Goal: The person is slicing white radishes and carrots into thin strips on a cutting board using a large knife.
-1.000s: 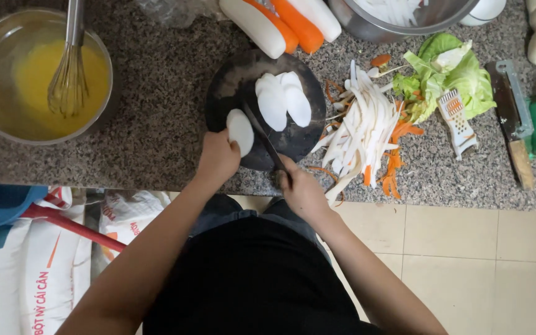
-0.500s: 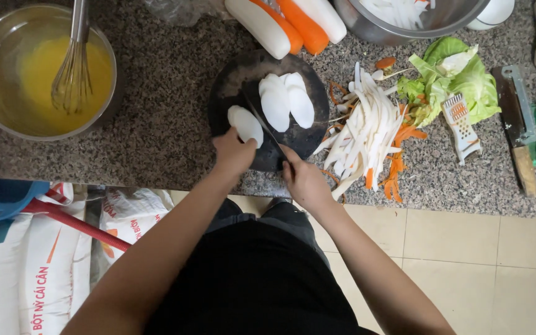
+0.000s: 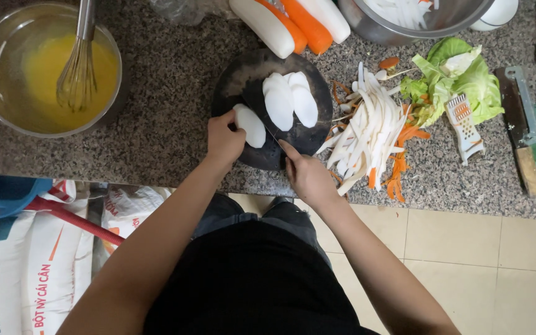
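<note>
A round dark cutting board (image 3: 249, 74) lies on the granite counter. My left hand (image 3: 223, 138) grips a white radish piece (image 3: 250, 125) at the board's near left. My right hand (image 3: 305, 174) holds a knife (image 3: 268, 129) whose thin blade runs up beside the radish piece. Three flat white radish slices (image 3: 290, 102) lie stacked in the board's middle.
Radish strips and carrot peelings (image 3: 370, 139) are heaped right of the board, with cabbage leaves (image 3: 460, 80) and a small grater (image 3: 463, 121) beyond. A metal bowl of beaten egg with a whisk (image 3: 51, 68) stands at left. Whole carrot and radishes (image 3: 293, 25) lie behind.
The view has shifted slightly. The radish piece under my left hand now sits a little lower on the board, and the knife blade lies close beside it.
</note>
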